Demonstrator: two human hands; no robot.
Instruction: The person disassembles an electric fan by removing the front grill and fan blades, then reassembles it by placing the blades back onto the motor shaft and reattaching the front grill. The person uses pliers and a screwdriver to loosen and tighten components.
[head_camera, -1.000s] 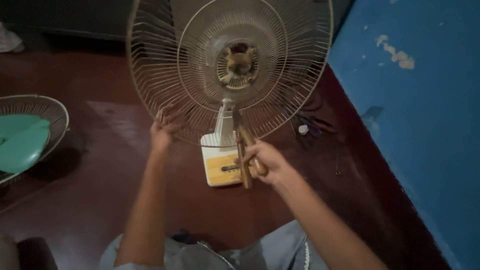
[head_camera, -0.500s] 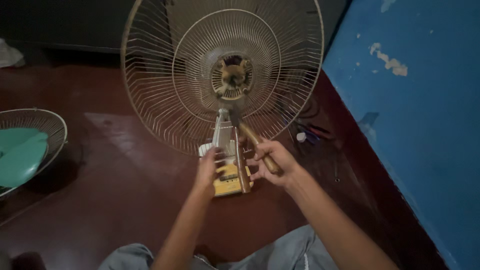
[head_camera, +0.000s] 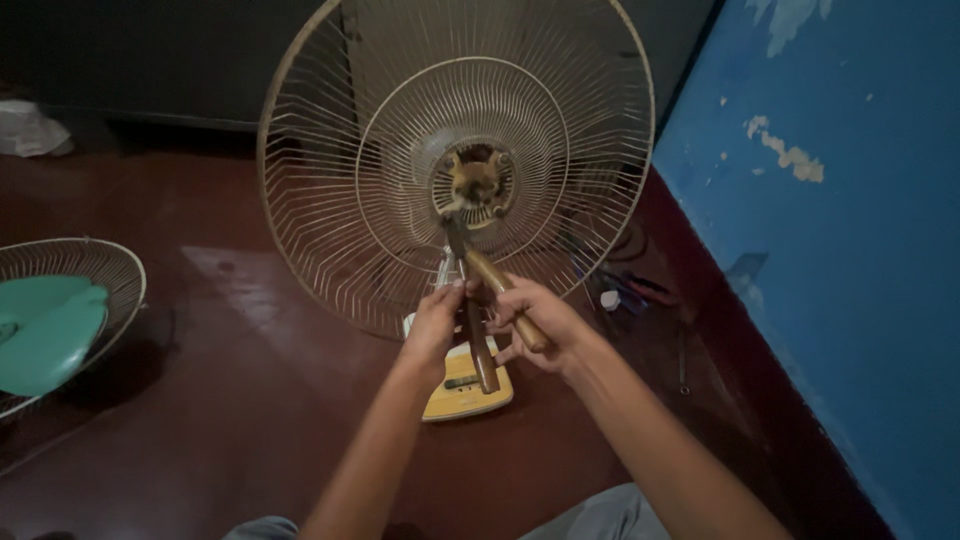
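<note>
Your right hand (head_camera: 540, 322) is closed around one handle of the brown, wooden-handled pliers (head_camera: 487, 300), and your left hand (head_camera: 437, 322) grips the other handle, which points down toward 6 o'clock. The tip of the pliers reaches the rusty metal hub (head_camera: 476, 183) in the centre of the round, cream wire fan guard (head_camera: 330, 200), which stands upright on the dark red floor (head_camera: 230, 400). Under your hands sits the yellow fan base (head_camera: 455, 392). At 9 o'clock lies a second wire guard (head_camera: 95, 262) with a green fan blade (head_camera: 45, 330) in it. At 3 o'clock stands the blue wall (head_camera: 850, 250) with peeling paint.
</note>
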